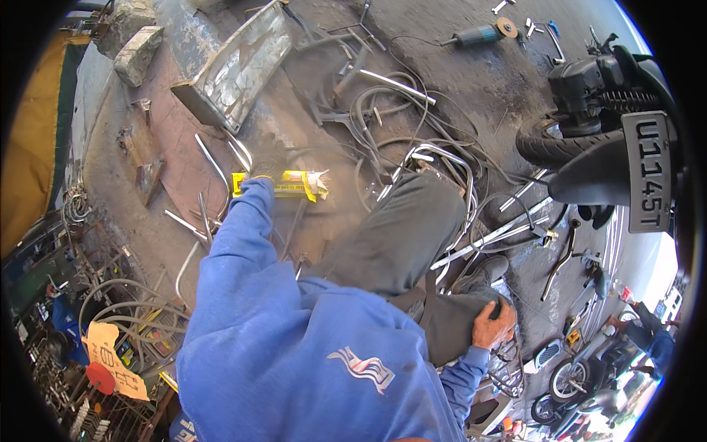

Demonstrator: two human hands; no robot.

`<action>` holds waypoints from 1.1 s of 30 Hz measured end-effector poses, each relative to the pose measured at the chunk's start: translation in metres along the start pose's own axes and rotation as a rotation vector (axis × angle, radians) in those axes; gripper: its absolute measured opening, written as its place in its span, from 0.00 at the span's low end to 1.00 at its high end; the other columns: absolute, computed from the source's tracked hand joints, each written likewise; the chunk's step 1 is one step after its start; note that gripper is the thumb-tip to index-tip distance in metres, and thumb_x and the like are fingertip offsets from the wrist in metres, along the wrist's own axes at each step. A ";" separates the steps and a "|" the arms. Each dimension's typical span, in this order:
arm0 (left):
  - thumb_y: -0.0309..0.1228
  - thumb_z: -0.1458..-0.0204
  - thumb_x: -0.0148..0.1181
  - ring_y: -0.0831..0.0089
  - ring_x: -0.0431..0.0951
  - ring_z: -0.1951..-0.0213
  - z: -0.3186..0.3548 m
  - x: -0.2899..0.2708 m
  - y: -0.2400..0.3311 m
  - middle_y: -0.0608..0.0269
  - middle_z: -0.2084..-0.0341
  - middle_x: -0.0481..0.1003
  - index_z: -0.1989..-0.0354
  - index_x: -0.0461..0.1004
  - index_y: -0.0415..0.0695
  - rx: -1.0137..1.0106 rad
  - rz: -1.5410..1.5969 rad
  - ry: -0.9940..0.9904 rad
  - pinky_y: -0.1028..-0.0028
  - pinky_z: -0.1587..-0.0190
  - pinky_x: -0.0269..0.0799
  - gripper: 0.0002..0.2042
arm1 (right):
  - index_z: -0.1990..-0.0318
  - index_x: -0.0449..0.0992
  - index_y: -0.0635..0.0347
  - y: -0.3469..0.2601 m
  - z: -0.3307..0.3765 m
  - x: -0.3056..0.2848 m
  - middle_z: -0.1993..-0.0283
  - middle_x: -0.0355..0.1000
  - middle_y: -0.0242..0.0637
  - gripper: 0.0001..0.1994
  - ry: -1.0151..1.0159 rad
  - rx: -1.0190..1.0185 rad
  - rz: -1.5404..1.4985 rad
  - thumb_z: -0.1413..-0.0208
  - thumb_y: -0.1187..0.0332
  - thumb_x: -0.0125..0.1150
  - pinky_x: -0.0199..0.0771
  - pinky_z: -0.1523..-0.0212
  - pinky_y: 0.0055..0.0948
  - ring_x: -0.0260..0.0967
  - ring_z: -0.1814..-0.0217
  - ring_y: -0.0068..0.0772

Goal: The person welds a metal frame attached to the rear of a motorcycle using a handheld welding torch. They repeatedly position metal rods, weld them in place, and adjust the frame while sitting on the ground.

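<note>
- Yellow oblong packet with pale thin rods poking from its torn right end (293, 186) lies crosswise just beyond the blue left cuff, over the dusty brown ground (449, 77);
- left hand (262, 178) is at the packet's left part, mostly hidden by the sleeve of a blue sweatshirt (294, 346); from where I stand I cannot tell whether its fingers grasp the packet or only touch it;
- right hand (495, 324) rests on the bent knee of dark grey trousers (390, 232); its fingers are loosely curved over the cloth, gripping no object;
- bent silver metal tubes (214, 160) lie near the packet on its left; a long scuffed pale metal channel (247, 66) sits farther off, tilted, with a rough grey stone block (138, 56) to its left;
- looping grey cables (359, 118) sprawl beyond the packet to the right; a teal angle grinder with a brown disc (477, 35) lies well apart from both hands;
- black motorcycle (589, 158) stands at the right, its rear tyre toward the person; another person in dark blue (655, 342) shows small near the right rim; at the lower left hangs a tan cardboard tag with a red disc (114, 357).
</note>
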State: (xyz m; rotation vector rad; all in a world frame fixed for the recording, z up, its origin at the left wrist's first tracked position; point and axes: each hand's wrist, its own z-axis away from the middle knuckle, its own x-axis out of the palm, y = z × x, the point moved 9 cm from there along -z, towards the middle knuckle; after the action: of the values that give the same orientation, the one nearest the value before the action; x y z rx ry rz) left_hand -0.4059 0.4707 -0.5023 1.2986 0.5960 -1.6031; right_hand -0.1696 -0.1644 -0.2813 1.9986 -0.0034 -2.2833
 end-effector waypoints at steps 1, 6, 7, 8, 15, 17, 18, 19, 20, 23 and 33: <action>0.35 0.43 0.57 0.48 0.75 0.44 -0.013 -0.006 -0.004 0.48 0.47 0.74 0.43 0.73 0.42 0.006 0.065 0.090 0.56 0.46 0.74 0.20 | 0.48 0.78 0.55 -0.003 -0.009 0.000 0.45 0.75 0.45 0.18 0.022 -0.017 -0.069 0.42 0.58 0.60 0.52 0.35 0.58 0.67 0.37 0.48; 0.30 0.45 0.56 0.48 0.72 0.40 -0.071 0.027 -0.021 0.48 0.44 0.72 0.37 0.68 0.54 -0.016 -0.131 -0.022 0.53 0.42 0.70 0.24 | 0.50 0.78 0.65 -0.062 -0.056 -0.001 0.54 0.78 0.50 0.14 0.094 -0.278 -0.415 0.42 0.70 0.59 0.73 0.47 0.43 0.76 0.51 0.53; 0.30 0.45 0.54 0.49 0.72 0.41 -0.078 0.031 -0.017 0.49 0.45 0.72 0.38 0.68 0.57 0.053 -0.176 -0.016 0.50 0.42 0.70 0.24 | 0.51 0.78 0.66 -0.080 -0.063 0.002 0.54 0.78 0.50 0.13 0.053 -0.313 -0.461 0.44 0.73 0.59 0.72 0.45 0.43 0.76 0.51 0.52; 0.31 0.45 0.54 0.50 0.73 0.42 -0.083 0.034 -0.015 0.50 0.45 0.72 0.38 0.68 0.57 0.083 -0.214 0.001 0.49 0.42 0.70 0.23 | 0.51 0.78 0.66 -0.101 -0.068 0.005 0.55 0.78 0.50 0.13 0.043 -0.357 -0.468 0.44 0.73 0.60 0.72 0.46 0.42 0.76 0.52 0.51; 0.35 0.48 0.57 0.59 0.77 0.49 -0.100 0.046 0.016 0.62 0.58 0.81 0.54 0.81 0.60 0.400 -0.272 0.128 0.52 0.39 0.62 0.14 | 0.52 0.78 0.64 -0.251 -0.092 0.020 0.59 0.79 0.48 0.13 -0.059 -0.611 -0.483 0.45 0.74 0.62 0.75 0.52 0.37 0.78 0.57 0.47; 0.35 0.49 0.56 0.60 0.78 0.50 -0.107 0.048 0.014 0.62 0.59 0.81 0.53 0.81 0.59 0.365 -0.250 0.111 0.52 0.39 0.61 0.14 | 0.51 0.78 0.64 -0.296 -0.101 0.036 0.58 0.79 0.48 0.13 -0.131 -0.632 -0.555 0.44 0.73 0.62 0.76 0.52 0.36 0.78 0.57 0.48; 0.35 0.49 0.56 0.60 0.78 0.51 -0.109 0.048 0.012 0.62 0.59 0.81 0.53 0.81 0.59 0.346 -0.242 0.095 0.52 0.39 0.61 0.15 | 0.51 0.78 0.64 -0.319 -0.107 0.046 0.58 0.79 0.48 0.13 -0.166 -0.635 -0.619 0.43 0.73 0.62 0.77 0.52 0.36 0.79 0.56 0.48; 0.34 0.49 0.57 0.60 0.77 0.50 -0.110 0.050 0.012 0.60 0.58 0.80 0.52 0.80 0.58 0.342 -0.211 0.071 0.52 0.37 0.60 0.15 | 0.51 0.78 0.64 -0.342 -0.111 0.059 0.57 0.79 0.49 0.13 -0.184 -0.630 -0.627 0.43 0.74 0.61 0.77 0.52 0.36 0.79 0.55 0.48; 0.33 0.49 0.57 0.60 0.76 0.49 -0.110 0.051 0.011 0.58 0.58 0.80 0.50 0.79 0.56 0.331 -0.187 0.043 0.52 0.35 0.58 0.16 | 0.51 0.78 0.64 -0.367 -0.115 0.073 0.56 0.79 0.49 0.12 -0.190 -0.639 -0.647 0.43 0.74 0.61 0.77 0.51 0.36 0.79 0.54 0.48; 0.33 0.49 0.58 0.60 0.76 0.48 -0.110 0.044 0.011 0.57 0.57 0.80 0.48 0.77 0.54 0.306 -0.154 0.021 0.53 0.32 0.56 0.18 | 0.51 0.78 0.63 -0.445 -0.124 0.124 0.53 0.79 0.51 0.13 -0.335 -0.622 -0.707 0.44 0.72 0.62 0.78 0.50 0.38 0.79 0.53 0.50; 0.36 0.50 0.57 0.58 0.75 0.48 -0.109 0.044 0.017 0.58 0.58 0.79 0.47 0.77 0.54 0.351 -0.182 -0.001 0.51 0.31 0.53 0.19 | 0.49 0.77 0.58 -0.585 -0.106 0.120 0.55 0.77 0.51 0.17 -0.472 -0.919 -0.431 0.42 0.61 0.59 0.77 0.50 0.48 0.76 0.52 0.55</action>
State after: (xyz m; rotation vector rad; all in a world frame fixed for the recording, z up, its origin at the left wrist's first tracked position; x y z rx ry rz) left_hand -0.3393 0.5377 -0.5750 1.5328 0.4549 -1.9210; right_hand -0.1262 0.4151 -0.4568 1.0360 1.2700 -2.2500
